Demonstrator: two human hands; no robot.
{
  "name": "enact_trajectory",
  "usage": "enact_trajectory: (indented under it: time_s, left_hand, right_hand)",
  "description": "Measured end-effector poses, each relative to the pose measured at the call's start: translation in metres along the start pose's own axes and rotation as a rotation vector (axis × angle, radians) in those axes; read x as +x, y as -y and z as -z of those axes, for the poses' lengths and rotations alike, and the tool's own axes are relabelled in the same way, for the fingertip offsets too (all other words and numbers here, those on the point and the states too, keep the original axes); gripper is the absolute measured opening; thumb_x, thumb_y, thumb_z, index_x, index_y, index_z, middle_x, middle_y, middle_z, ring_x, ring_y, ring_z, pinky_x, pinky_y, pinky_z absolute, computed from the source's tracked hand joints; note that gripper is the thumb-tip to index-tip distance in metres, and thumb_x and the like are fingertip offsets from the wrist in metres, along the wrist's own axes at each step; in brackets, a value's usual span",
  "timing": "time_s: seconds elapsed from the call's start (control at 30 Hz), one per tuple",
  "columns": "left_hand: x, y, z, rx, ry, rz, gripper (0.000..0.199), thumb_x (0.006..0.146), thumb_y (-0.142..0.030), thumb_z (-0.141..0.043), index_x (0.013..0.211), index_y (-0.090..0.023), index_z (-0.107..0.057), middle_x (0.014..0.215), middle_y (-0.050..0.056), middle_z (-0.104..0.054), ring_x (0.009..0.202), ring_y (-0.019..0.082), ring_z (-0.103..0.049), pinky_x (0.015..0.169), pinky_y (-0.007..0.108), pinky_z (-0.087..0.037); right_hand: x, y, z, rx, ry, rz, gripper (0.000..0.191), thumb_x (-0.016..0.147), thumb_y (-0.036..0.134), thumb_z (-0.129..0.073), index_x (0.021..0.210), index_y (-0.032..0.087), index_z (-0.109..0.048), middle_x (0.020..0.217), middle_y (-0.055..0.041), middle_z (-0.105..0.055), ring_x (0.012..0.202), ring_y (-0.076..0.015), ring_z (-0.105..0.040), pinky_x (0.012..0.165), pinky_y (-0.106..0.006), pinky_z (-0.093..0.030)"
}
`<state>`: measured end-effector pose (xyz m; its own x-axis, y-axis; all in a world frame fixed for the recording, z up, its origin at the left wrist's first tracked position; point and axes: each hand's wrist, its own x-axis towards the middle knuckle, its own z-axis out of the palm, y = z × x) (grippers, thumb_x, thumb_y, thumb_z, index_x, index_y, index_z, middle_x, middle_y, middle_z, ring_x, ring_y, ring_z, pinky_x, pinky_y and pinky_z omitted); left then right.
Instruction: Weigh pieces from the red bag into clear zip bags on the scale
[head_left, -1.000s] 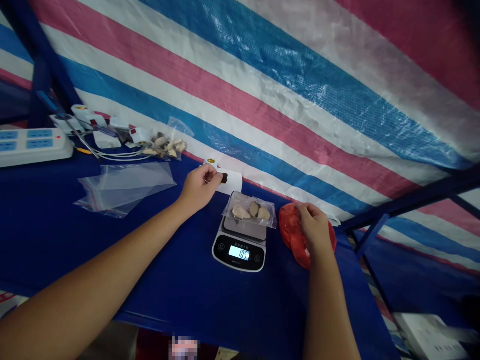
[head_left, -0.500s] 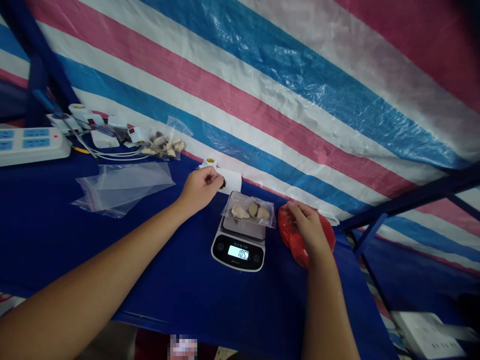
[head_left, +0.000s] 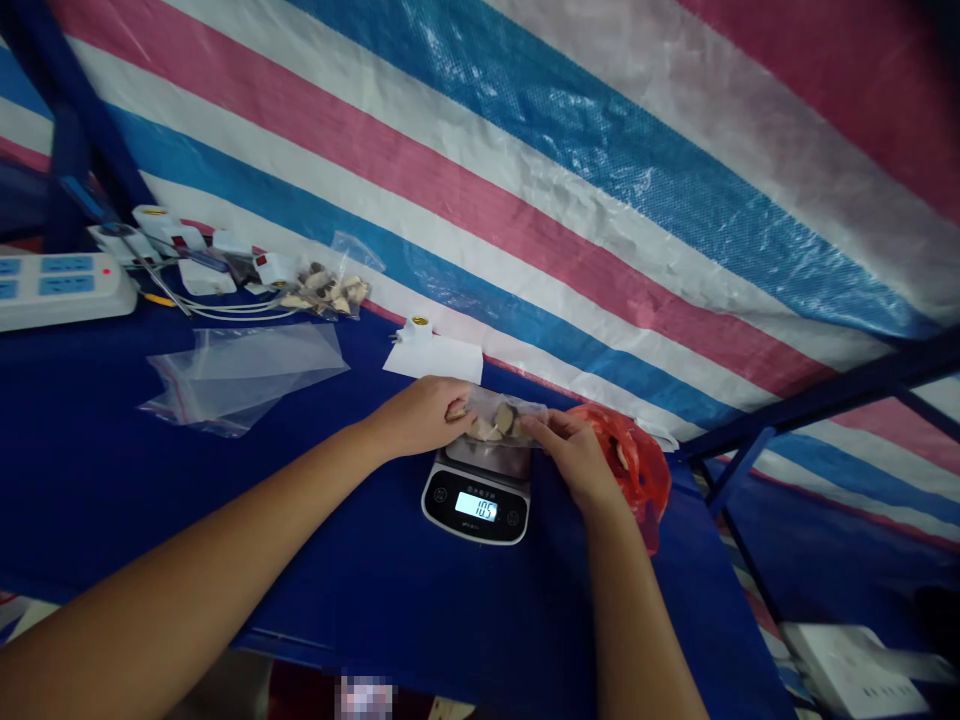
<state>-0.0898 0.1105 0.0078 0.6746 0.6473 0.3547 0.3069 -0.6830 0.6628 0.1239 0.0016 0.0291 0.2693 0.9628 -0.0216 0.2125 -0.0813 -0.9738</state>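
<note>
Left hand [head_left: 427,415]: fingers curled nearly closed, thumb side toward the scale, apparently around a dark-edged piece [head_left: 454,409]; its fingertips are at the near end of the clear bag.
Right hand [head_left: 574,450]: thumb and forefinger brought together at the bag's other end, seemingly pinching the plastic; the remaining fingers are partly hidden.
Clear bag [head_left: 487,403]: between the two hands, over the scale plate [head_left: 491,460]; whether it rests fully on the plate cannot be told.
Pale slices [head_left: 505,417]: inside the bag, between the fingertips of both hands.
Scale [head_left: 441,495]: below and between the hands, its display [head_left: 476,507] lit and reading 10.5.
Handling: the bag is probably light, limp and somewhat slippery; the slices look dry and firm, perhaps brittle at the edges.
Where to hold: the plastic at the two ends of the mouth, thumb against finger, likely gives the best control; a loose piece is better taken by its rim, without squeezing.
Red bag [head_left: 652,480]: just beyond the right hand, on its outer side, crumpled and partly open.
White paper [head_left: 435,360]: just behind the left hand on the blue bench [head_left: 360,570].
Flat plastic bags [head_left: 251,370]: well out to the left hand's outer side.
Filled bag [head_left: 326,290]: behind and outward of the left hand, holding similar pieces.
</note>
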Motion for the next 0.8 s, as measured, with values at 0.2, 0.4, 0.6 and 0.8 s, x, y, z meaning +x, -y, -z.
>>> enact_trajectory:
  time_s: [0.2,0.4,0.6,0.8]
  left_hand:
    - [0.000,0.002,-0.001,0.062,0.011,-0.026,0.036,0.087,-0.031,-0.057,0.065,-0.022,-0.030,0.062,-0.003,-0.042,0.058,0.012,-0.041,0.059,0.030,-0.028]
    - [-0.001,-0.006,-0.005,0.006,0.001,-0.015,0.038,0.089,-0.036,-0.059,0.067,-0.022,-0.030,0.061,-0.004,-0.040,0.057,0.011,-0.040,0.058,0.030,-0.027]
    - [-0.004,-0.012,-0.008,0.067,0.031,-0.061,0.037,0.090,-0.036,-0.058,0.069,-0.022,-0.031,0.064,-0.003,-0.043,0.059,0.012,-0.040,0.060,0.030,-0.027]
    - [-0.001,-0.007,0.000,-0.025,-0.103,0.079,0.016,0.096,-0.027,-0.042,0.082,-0.023,-0.036,0.063,-0.006,-0.041,0.055,0.012,-0.039,0.060,0.029,-0.029]
  right_hand:
    - [-0.003,0.003,0.006,-0.049,-0.041,0.028,0.028,0.077,0.050,-0.080,0.083,0.022,-0.080,0.086,-0.0028,-0.076,0.082,-0.0209,-0.067,0.078,-0.031,-0.050]
    - [0.002,-0.004,0.010,-0.153,-0.194,0.127,0.034,0.087,0.055,-0.068,0.079,0.022,-0.075,0.071,-0.0001,-0.067,0.064,-0.0162,-0.055,0.059,-0.027,-0.041]
    - [0.009,-0.014,0.006,-0.113,-0.284,0.111,0.047,0.083,0.065,-0.068,0.070,0.019,-0.068,0.061,0.0017,-0.059,0.056,-0.0136,-0.048,0.053,-0.027,-0.036]
    - [0.014,-0.017,0.017,0.292,-0.500,0.001,0.047,0.064,0.056,-0.088,0.062,0.022,-0.056,0.054,0.0057,-0.054,0.050,-0.0109,-0.045,0.050,-0.026,-0.037]
